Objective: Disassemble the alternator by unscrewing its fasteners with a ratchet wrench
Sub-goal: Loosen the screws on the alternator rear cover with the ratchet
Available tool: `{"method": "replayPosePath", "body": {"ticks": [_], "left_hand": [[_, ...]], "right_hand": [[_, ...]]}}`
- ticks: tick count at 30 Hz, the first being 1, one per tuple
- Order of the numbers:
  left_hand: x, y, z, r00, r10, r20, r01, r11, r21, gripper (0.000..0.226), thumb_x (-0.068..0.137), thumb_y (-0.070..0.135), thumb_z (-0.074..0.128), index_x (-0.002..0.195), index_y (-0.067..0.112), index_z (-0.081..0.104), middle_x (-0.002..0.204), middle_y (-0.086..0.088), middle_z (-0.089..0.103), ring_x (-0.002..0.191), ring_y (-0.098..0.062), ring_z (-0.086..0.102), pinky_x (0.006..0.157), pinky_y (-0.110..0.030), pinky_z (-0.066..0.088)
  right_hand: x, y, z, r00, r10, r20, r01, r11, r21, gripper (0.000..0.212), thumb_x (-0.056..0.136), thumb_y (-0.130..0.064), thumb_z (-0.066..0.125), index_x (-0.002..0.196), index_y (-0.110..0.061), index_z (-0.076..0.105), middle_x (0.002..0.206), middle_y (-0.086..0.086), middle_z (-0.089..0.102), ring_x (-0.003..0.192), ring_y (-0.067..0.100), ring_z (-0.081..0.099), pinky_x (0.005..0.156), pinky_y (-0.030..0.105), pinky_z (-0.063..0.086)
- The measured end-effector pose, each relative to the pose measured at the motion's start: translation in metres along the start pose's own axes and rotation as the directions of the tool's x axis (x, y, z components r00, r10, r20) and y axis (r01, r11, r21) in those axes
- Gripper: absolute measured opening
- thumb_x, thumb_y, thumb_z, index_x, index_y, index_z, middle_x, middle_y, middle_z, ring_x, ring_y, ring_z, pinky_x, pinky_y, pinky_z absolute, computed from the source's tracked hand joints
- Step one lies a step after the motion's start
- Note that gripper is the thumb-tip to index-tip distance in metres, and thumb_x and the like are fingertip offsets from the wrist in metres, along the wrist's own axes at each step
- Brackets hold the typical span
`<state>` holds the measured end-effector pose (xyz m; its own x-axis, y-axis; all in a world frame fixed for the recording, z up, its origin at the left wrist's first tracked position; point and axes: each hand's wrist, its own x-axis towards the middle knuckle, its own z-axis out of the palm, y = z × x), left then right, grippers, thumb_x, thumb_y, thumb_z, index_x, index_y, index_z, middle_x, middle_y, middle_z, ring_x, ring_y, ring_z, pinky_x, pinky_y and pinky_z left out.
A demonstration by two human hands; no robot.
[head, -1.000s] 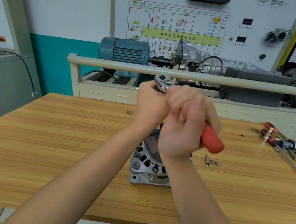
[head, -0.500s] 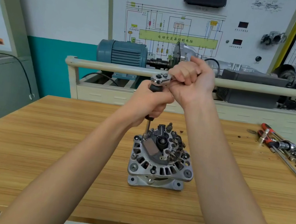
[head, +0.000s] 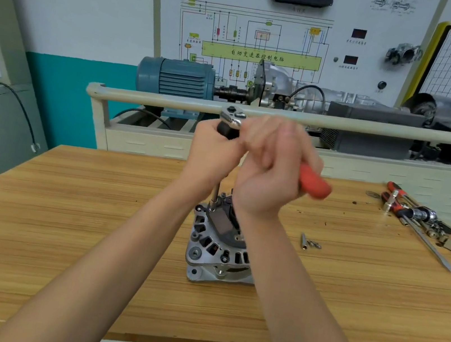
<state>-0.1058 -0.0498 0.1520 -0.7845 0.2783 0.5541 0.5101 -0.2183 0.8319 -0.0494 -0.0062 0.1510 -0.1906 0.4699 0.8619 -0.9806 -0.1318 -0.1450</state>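
Observation:
The silver alternator point(head: 215, 253) stands on the wooden table point(head: 63, 219), its black rear cover facing up. A ratchet wrench stands over it: the chrome head point(head: 232, 117) is at the top, and a thin extension point(head: 214, 195) runs down to a fastener on the alternator's left rim. My left hand point(head: 212, 154) grips the black part just under the ratchet head. My right hand point(head: 271, 172) is curled round the red handle point(head: 314, 183), which sticks out to the right. My right forearm hides the alternator's right half.
Loose removed screws and a socket bit point(head: 309, 241) lie on the table right of the alternator. A pile of screwdrivers and sockets point(head: 417, 219) sits at the far right. Behind the table runs a rail point(head: 373, 126) in front of a motor training bench.
My right hand has swung the red handle back from the far side toward me and to the right. My left hand stays under the ratchet head.

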Motion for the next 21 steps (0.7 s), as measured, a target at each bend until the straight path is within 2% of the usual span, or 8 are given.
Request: {"method": "replayPosePath", "body": {"ticks": [3,5,8,11,14,17,19,21], "left_hand": [[0.007,0.002,-0.017,0.966,-0.01,0.258,0.03,0.997,-0.071,0.032,0.074,-0.003,0.06,0.05,0.012,0.046,0.039,0.002,0.04,0.037,-0.013,0.034,0.041,-0.021,0.032],[0.011,0.004,-0.026,0.895,-0.013,0.446,0.052,0.996,-0.075,0.03,0.071,-0.001,0.059,0.048,0.01,0.044,0.038,-0.001,0.038,0.035,-0.016,0.032,0.042,-0.021,0.032],[0.009,0.007,-0.022,0.829,-0.08,0.553,0.136,0.989,-0.061,0.04,0.074,0.0,0.058,0.043,0.02,0.042,0.036,0.005,0.03,0.032,-0.01,0.024,0.038,-0.016,0.025],[0.009,0.001,-0.007,0.942,-0.118,0.315,0.148,0.986,-0.073,0.044,0.074,-0.003,0.055,0.045,0.024,0.037,0.039,0.009,0.026,0.034,-0.008,0.018,0.039,-0.015,0.018],[0.013,0.0,0.005,0.993,-0.121,-0.014,0.12,0.992,-0.026,0.042,0.08,-0.005,0.057,0.051,0.018,0.037,0.042,0.006,0.03,0.04,-0.012,0.023,0.043,-0.021,0.02],[0.007,-0.002,0.014,0.99,-0.019,-0.138,0.025,0.999,0.043,0.033,0.08,0.005,0.06,0.054,0.014,0.041,0.049,0.001,0.035,0.05,-0.011,0.026,0.048,-0.027,0.021],[0.0,-0.002,0.016,0.989,0.047,-0.139,-0.043,0.999,0.03,0.033,0.072,0.01,0.055,0.049,0.017,0.032,0.043,0.011,0.031,0.047,-0.006,0.021,0.045,-0.022,0.019],[-0.002,-0.003,0.015,0.988,0.064,-0.144,-0.06,0.998,0.031,0.037,0.072,0.006,0.053,0.048,0.021,0.028,0.041,0.015,0.027,0.045,-0.005,0.019,0.044,-0.021,0.017]], "right_hand": [[0.034,0.001,-0.009,0.928,0.37,-0.031,-0.317,0.833,0.454,0.049,0.087,-0.01,0.038,0.039,-0.02,0.035,0.035,-0.006,0.026,0.035,0.009,0.02,0.043,0.024,0.024],[0.051,0.007,-0.018,0.745,0.667,0.015,-0.516,0.562,0.646,0.052,0.089,-0.015,0.036,0.037,-0.017,0.033,0.032,-0.004,0.024,0.033,0.01,0.014,0.037,0.022,0.024],[0.07,0.012,-0.023,0.531,0.838,0.129,-0.627,0.286,0.725,0.052,0.091,-0.016,0.036,0.039,-0.015,0.031,0.03,-0.003,0.023,0.03,0.009,0.011,0.032,0.02,0.023],[0.07,0.008,-0.02,0.582,0.81,-0.07,-0.545,0.452,0.706,0.055,0.096,-0.015,0.034,0.04,-0.016,0.031,0.032,-0.004,0.021,0.026,0.011,0.019,0.033,0.017,0.024],[0.045,-0.001,-0.013,0.791,0.576,-0.206,-0.42,0.756,0.502,0.055,0.097,-0.013,0.034,0.042,-0.018,0.035,0.037,-0.003,0.024,0.034,0.013,0.023,0.042,0.025,0.034],[0.006,-0.005,-0.001,0.978,0.147,-0.151,-0.116,0.975,0.192,0.043,0.093,-0.011,0.04,0.051,-0.018,0.039,0.044,-0.002,0.031,0.043,0.013,0.029,0.054,0.028,0.036],[-0.009,-0.004,0.003,0.997,-0.056,-0.059,0.057,0.998,0.017,0.037,0.089,-0.01,0.042,0.053,-0.018,0.038,0.048,-0.003,0.032,0.046,0.012,0.033,0.057,0.032,0.036],[-0.009,-0.004,0.004,0.995,-0.098,-0.001,0.098,0.995,-0.013,0.036,0.086,-0.009,0.042,0.052,-0.02,0.034,0.048,-0.003,0.032,0.046,0.011,0.034,0.056,0.032,0.033]]}}
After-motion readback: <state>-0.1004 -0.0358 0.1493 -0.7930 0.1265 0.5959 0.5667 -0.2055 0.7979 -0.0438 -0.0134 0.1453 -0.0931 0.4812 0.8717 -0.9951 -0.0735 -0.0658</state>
